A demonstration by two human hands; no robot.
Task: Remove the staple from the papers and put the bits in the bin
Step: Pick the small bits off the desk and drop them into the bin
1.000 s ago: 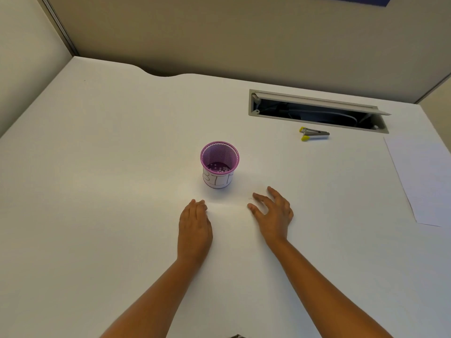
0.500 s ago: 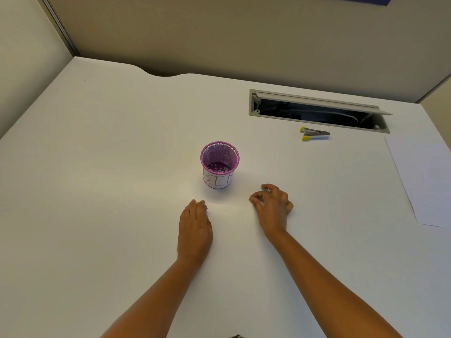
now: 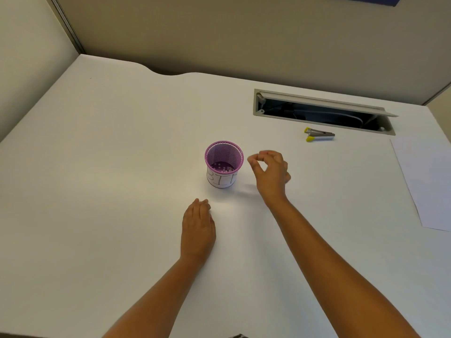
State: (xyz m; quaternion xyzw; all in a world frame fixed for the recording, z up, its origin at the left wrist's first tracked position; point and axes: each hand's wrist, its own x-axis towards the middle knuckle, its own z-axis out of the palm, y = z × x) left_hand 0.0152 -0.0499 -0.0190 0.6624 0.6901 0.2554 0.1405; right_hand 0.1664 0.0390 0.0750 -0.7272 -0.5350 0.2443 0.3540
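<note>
A purple mesh bin (image 3: 220, 180) with a white label stands upright mid-desk, with small pale bits on its bottom. My right hand (image 3: 271, 174) hovers just right of the bin's rim, thumb and forefinger pinched together; the staple between them is too small to see. My left hand (image 3: 197, 228) lies flat, palm down, in front of the bin, resting on white papers (image 3: 234, 215) that barely stand out from the desk.
A yellow-tipped metal staple remover (image 3: 319, 135) lies at the back right, in front of an open cable slot (image 3: 322, 113). Another white sheet (image 3: 429, 181) lies at the desk's right edge. Partition walls close the back and left.
My right hand closed its fingers on the papers, then lifted and moved forward to beside the bin's rim. My left hand stayed flat in place.
</note>
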